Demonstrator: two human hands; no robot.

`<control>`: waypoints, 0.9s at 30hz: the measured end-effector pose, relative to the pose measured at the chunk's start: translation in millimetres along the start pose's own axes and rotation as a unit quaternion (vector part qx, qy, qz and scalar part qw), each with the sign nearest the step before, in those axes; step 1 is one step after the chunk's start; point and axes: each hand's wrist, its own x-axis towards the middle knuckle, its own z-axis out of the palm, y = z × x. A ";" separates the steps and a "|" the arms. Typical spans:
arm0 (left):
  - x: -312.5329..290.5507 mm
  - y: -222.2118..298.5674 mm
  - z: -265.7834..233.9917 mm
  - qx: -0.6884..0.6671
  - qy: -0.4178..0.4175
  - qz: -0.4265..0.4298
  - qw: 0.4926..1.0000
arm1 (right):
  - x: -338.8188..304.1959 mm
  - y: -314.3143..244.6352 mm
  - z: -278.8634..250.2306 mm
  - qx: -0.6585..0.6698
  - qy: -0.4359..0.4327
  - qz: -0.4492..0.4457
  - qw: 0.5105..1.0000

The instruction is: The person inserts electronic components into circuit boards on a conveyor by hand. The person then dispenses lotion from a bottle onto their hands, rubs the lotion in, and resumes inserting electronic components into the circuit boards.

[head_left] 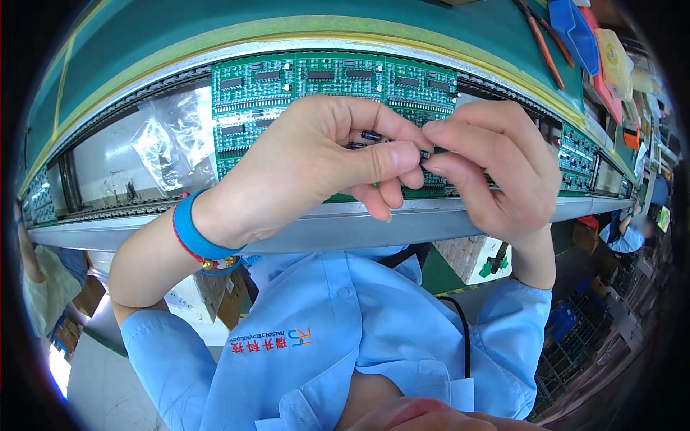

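Observation:
My left hand is closed around a few small black cylindrical capacitors, which show between its thumb and curled fingers. My right hand meets it, thumb and forefinger pinched at the end of another black capacitor that sticks out at the left thumb tip. The leads are mostly hidden by the fingers. Both hands are held above a panel of green circuit boards fitted with black chips and rows of small parts. The panel rests on the conveyor rails, partly covered by my hands.
Clear plastic bags lie left of the panel. More green boards sit farther right on the line. Beyond the far rail, on a green mat, are orange-handled pliers and a blue bin. Other people are at both sides.

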 end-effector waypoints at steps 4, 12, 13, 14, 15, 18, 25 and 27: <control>-0.3 1.5 0.8 0.013 -0.002 -0.008 1.000 | -6.5 0.1 5.8 -0.008 0.008 -0.026 1.000; -2.5 -1.7 -2.4 -0.026 0.023 0.036 0.999 | -24.7 4.8 -12.8 0.020 0.035 0.196 0.980; -1.1 -1.4 -2.9 -0.029 0.020 0.034 0.999 | -30.7 9.1 -10.2 0.018 0.032 0.199 0.979; 0.3 -1.0 -3.3 -0.020 0.015 0.041 0.999 | -35.9 12.8 -8.3 0.007 0.014 0.223 0.975; -0.9 -0.6 -3.6 -0.011 0.014 0.050 0.999 | -38.4 14.4 -6.6 -0.001 -0.005 0.243 0.970; -1.4 -0.4 -6.1 -0.003 0.023 0.035 0.999 | -38.7 15.0 -2.5 -0.019 -0.024 0.250 0.968; 4.0 -2.5 -4.2 -0.024 0.029 0.059 0.998 | -38.2 15.2 1.3 -0.051 -0.029 0.243 0.968; 3.9 -4.8 -3.1 0.006 0.054 0.067 0.996 | -36.1 12.2 1.8 -0.072 -0.035 0.231 0.970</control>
